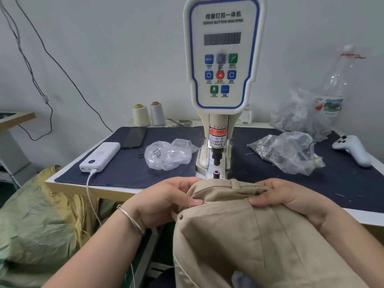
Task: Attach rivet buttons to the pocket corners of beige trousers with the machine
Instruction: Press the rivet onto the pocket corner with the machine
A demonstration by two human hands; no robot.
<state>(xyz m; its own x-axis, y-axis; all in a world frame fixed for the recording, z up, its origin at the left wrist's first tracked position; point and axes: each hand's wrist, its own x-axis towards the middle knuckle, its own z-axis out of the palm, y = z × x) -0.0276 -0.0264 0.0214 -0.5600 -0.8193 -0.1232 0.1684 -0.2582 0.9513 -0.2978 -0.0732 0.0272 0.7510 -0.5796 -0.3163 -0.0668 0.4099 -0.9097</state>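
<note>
- Digits on the machine [222, 59] display are too blurred to read; the small labels under its buttons likewise.
- Contents of the clear plastic bags either side of the machine are hard to make out; the left bag [168, 153] shows a small cluster of shiny pieces, the right bag [288, 151] a greyish mass.
- Trouser legs run off the bottom edge of the frame; both forearms are cut off there too.
- Beige trousers [249, 235] lie at lower centre, waistband edge just short of the machine's lower die [216, 173], under the black punch [217, 155].
- One rivet [181, 216] is already set in the cloth, just below the left hand.
- Left hand [166, 201] grips the waistband at the left, thumb pressed flat on top, fingers curled under the fabric; a bangle [131, 220] sits on the wrist.
- Right hand [291, 197] pinches the waistband at the right, fingertips folded over the fabric edge, palm down.
- On the dark-covered bench [124, 169]: a white power bank [99, 156] with cable, a dark phone [134, 137], two thread cones [148, 114] at the back.
</note>
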